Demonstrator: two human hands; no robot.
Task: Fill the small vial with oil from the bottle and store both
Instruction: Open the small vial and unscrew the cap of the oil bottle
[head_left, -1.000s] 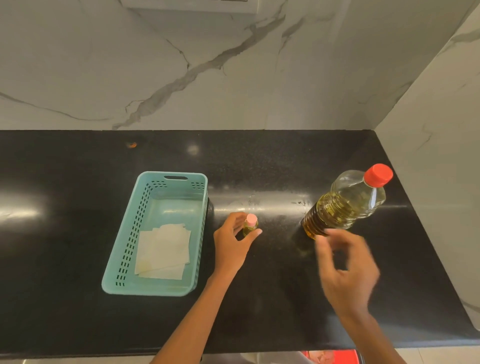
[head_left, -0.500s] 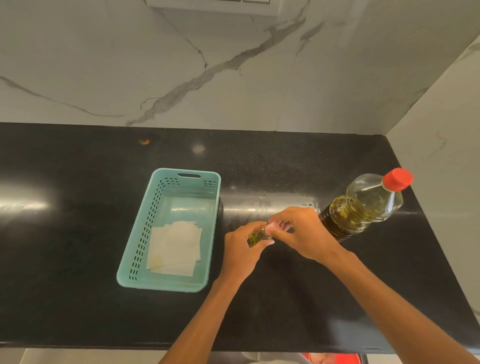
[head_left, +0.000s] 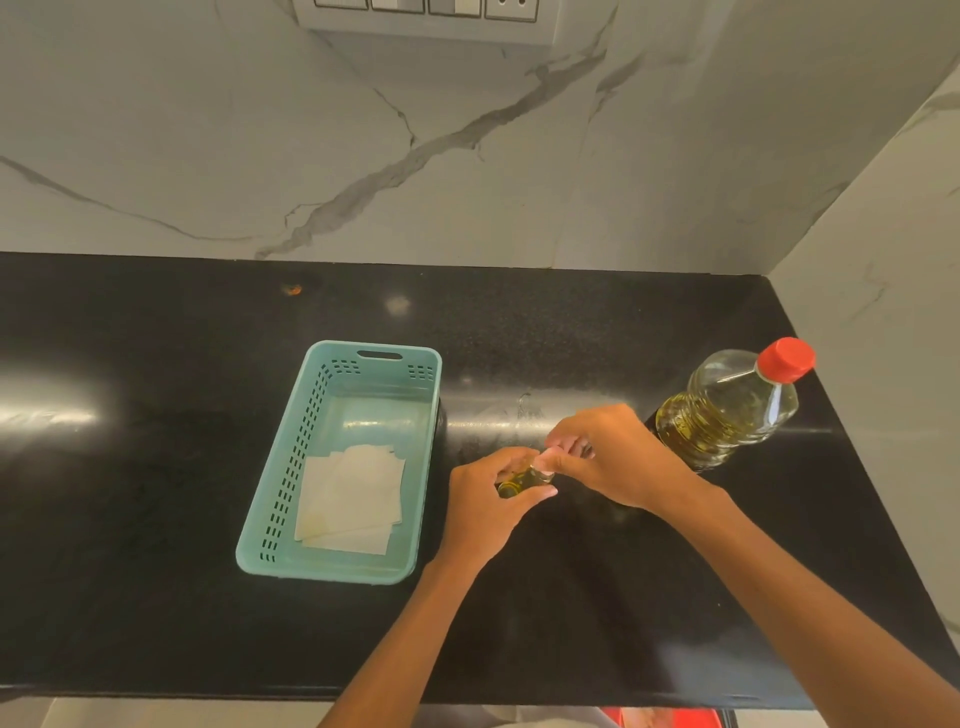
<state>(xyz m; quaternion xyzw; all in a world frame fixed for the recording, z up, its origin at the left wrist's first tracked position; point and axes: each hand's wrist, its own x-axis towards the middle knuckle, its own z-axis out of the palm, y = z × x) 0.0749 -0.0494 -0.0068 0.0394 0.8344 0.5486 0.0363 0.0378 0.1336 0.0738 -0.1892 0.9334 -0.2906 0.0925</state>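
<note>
My right grip (head_left: 613, 457) has come over from the bottle (head_left: 727, 410) and pinches the vial (head_left: 519, 480) cap; left grip (head_left: 483, 506) clamps the tilted vial, between basket (head_left: 270, 530) and bottle; I judge cap-turning begins.

Bright, even light; white glare streaks the glossy black counter (head_left: 156, 493) at left and centre; wide-angle bending at edges.

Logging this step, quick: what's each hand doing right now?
Left hand: grips the small vial.
Right hand: pinches the vial's cap.
</note>
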